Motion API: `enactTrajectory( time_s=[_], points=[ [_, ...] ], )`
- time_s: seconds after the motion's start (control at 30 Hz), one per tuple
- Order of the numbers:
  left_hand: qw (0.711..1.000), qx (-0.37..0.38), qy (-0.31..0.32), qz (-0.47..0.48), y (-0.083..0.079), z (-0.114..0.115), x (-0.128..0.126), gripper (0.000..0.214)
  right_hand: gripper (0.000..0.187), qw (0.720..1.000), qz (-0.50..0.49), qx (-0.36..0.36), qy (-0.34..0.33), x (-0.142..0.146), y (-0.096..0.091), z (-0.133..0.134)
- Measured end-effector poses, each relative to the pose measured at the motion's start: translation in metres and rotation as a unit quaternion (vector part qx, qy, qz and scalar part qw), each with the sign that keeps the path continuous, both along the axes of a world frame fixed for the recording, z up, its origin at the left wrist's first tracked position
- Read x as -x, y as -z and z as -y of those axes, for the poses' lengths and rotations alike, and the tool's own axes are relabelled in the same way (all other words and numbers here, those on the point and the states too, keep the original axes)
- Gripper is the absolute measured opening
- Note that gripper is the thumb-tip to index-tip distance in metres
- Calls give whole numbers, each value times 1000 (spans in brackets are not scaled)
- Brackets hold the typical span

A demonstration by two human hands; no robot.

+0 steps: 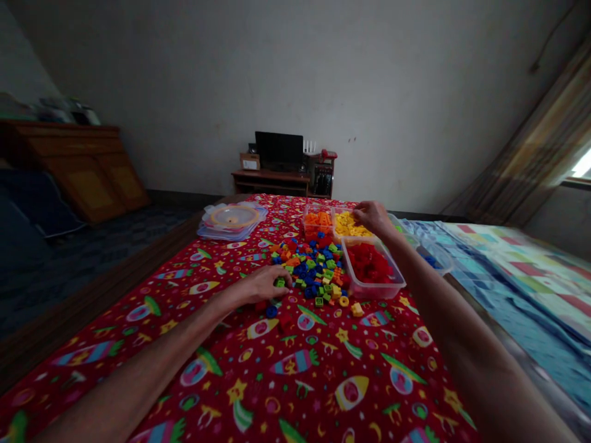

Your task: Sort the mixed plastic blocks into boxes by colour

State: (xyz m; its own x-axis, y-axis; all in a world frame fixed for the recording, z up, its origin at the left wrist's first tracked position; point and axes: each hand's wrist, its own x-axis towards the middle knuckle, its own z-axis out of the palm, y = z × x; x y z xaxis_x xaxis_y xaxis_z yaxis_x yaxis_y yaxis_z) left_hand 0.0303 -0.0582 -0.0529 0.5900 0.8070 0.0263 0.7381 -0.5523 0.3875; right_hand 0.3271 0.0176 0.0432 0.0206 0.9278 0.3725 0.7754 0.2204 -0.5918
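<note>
My left hand (266,283) is at the near left edge of a loose pile of small toy building blocks (318,271) in blue, green, orange, red and yellow. Its fingers curl around a green block (279,282). Over the right side of a clear plastic box of yellow blocks (347,224) is my right hand (373,217), fingers drawn together and pointing into it. What those fingertips hold, if anything, is hidden. Close to my right forearm stands a box of red blocks (369,263); a box of orange blocks (318,223) adjoins the yellow one.
Stacked plastic lids (231,220) lie on the red patterned cloth (295,394) at the left. Partly behind my right arm is a clear container with blue blocks (434,261). A yellow block (357,309) and a blue piece (271,312) lie near the pile. A bed (521,295) is at right.
</note>
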Motion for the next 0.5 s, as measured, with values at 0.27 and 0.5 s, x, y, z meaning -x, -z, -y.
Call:
enactTrajectory(
  time_s=[0.27,0.5],
  points=[
    [999,17,12,34,4,-3,3,18,26,991,-127,35,19,-20,4,-18],
    [996,38,15,80,15,-11,6,25,18,989,7,-10,-145,35,20,30]
  ],
)
